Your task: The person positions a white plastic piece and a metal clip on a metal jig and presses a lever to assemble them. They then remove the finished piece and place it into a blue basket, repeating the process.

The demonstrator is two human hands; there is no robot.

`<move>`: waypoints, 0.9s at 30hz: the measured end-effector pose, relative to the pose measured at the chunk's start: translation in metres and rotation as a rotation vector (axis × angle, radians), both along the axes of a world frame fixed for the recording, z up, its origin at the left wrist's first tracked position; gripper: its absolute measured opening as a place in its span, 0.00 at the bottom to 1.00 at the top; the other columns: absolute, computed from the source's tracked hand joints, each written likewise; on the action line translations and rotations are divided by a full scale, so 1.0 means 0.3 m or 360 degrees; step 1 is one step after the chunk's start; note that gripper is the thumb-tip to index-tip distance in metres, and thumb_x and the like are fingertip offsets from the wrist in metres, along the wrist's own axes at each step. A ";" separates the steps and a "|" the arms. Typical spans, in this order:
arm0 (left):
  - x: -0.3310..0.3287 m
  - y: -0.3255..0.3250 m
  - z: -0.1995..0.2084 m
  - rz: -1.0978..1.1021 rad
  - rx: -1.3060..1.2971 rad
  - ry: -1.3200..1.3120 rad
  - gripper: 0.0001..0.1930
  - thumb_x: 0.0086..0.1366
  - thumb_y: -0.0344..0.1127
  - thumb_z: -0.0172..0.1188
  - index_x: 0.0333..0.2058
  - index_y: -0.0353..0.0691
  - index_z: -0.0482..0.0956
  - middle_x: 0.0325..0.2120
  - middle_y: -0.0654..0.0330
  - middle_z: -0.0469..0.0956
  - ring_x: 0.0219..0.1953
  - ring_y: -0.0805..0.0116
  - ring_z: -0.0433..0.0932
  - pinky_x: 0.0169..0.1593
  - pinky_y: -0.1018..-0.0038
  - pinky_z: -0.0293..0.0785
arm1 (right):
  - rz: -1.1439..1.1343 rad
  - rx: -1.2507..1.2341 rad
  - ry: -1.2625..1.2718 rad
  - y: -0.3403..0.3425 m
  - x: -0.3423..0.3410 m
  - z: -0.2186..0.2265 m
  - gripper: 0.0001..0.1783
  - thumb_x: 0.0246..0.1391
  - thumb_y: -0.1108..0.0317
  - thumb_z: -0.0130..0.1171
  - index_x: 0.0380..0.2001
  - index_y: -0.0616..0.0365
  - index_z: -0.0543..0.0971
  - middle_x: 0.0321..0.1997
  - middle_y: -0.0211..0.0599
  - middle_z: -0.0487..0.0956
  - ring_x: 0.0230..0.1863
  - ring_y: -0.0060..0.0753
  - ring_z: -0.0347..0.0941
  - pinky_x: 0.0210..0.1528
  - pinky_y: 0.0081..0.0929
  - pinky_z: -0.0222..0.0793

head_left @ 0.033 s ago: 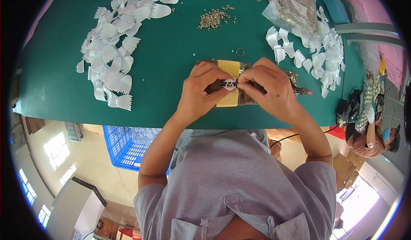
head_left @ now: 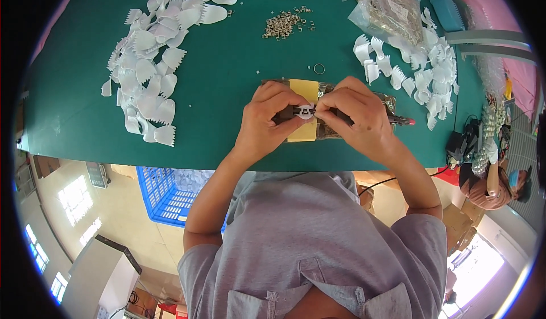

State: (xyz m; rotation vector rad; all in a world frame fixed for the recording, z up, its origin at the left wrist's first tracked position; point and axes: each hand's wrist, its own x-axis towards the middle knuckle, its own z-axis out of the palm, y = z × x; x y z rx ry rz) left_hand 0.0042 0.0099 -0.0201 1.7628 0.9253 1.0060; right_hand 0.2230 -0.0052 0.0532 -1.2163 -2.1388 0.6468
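Note:
My left hand is closed, thumb and fingers pinching the left side of a small white plastic piece with dark parts across it. My right hand is pinched at the piece's right edge; what lies between its fingertips is too small to make out. Both hands are over a dark, flat block wrapped with a yellow band. A dark tool with a red tip sticks out beyond my right hand. Past the block lies a thin metal ring.
White toothed plastic pieces are heaped on the left of the green table, and more pieces on the right. Small metal clips lie farther off, near a clear bag. Below left stands a blue basket; another person is at right.

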 end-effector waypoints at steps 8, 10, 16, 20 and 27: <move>-0.001 -0.002 -0.003 -0.0005 -0.0024 0.0024 0.14 0.53 0.23 0.78 0.39 0.38 0.87 0.37 0.62 0.81 0.43 0.66 0.79 0.46 0.71 0.77 | -0.0294 0.0000 0.0002 -0.034 0.029 0.037 0.13 0.53 0.75 0.73 0.42 0.58 0.85 0.37 0.34 0.84 0.39 0.36 0.79 0.40 0.32 0.76; -0.005 -0.007 -0.002 0.0000 -0.0012 0.0027 0.14 0.53 0.23 0.78 0.39 0.38 0.86 0.37 0.62 0.81 0.43 0.66 0.79 0.45 0.71 0.77 | -0.0714 0.0033 0.0039 -0.080 0.129 0.038 0.14 0.57 0.75 0.72 0.47 0.58 0.85 0.40 0.35 0.86 0.40 0.32 0.81 0.41 0.29 0.76; 0.013 -0.003 0.002 -0.0039 0.0023 -0.0063 0.13 0.55 0.21 0.77 0.38 0.36 0.86 0.39 0.60 0.83 0.44 0.66 0.82 0.46 0.73 0.78 | -0.1528 0.0132 -0.0400 -0.343 0.421 -0.174 0.09 0.70 0.73 0.58 0.48 0.61 0.85 0.48 0.38 0.85 0.49 0.35 0.80 0.52 0.30 0.75; 0.010 -0.009 -0.009 0.0005 -0.0032 -0.0138 0.13 0.55 0.22 0.76 0.39 0.38 0.85 0.38 0.61 0.84 0.39 0.66 0.83 0.40 0.72 0.80 | -0.1405 0.0189 -0.0686 -0.335 0.460 -0.200 0.13 0.74 0.69 0.50 0.44 0.63 0.84 0.48 0.40 0.84 0.50 0.41 0.78 0.54 0.38 0.71; 0.024 -0.005 -0.005 0.0024 -0.0063 -0.0097 0.11 0.56 0.22 0.76 0.38 0.37 0.86 0.37 0.61 0.85 0.36 0.71 0.82 0.38 0.75 0.80 | -0.1101 0.0013 0.1708 -0.217 0.532 -0.040 0.22 0.78 0.60 0.46 0.28 0.59 0.72 0.31 0.32 0.70 0.34 0.31 0.65 0.45 0.32 0.67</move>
